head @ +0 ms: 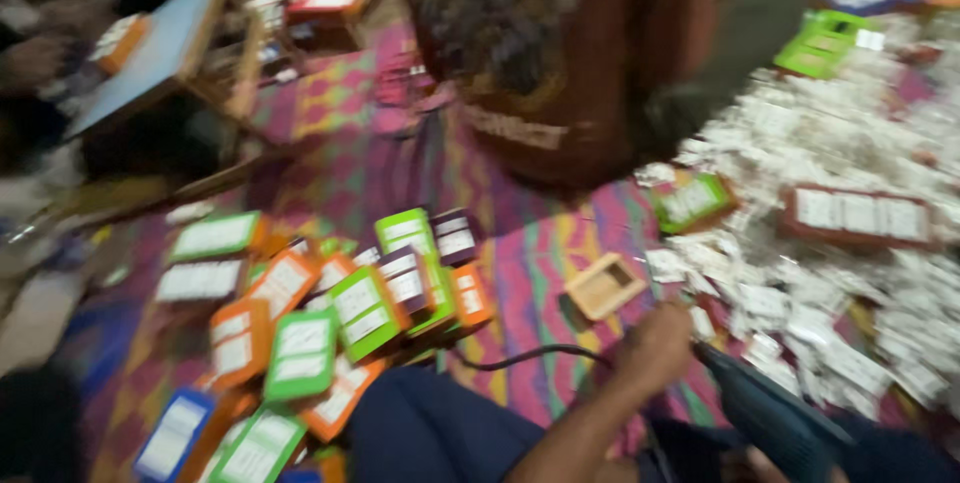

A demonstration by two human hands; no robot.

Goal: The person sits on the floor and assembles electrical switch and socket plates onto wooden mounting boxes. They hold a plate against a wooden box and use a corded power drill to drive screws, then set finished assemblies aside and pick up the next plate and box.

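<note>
A dark blue-grey power tool (775,418) lies low at the mat's (540,243) near edge, its black cord (520,355) curling left. The right hand (655,348) is closed around the tool's rear end. Just beyond sits a small open wooden box (605,286). Coloured cartons (330,323) are heaped to the left and white slips (840,273) to the right. Blur smears everything; the left hand is out of frame.

Motion blur smears the small white pieces (850,283); the dark power tool (770,413) (bottom edge) is cut off.
</note>
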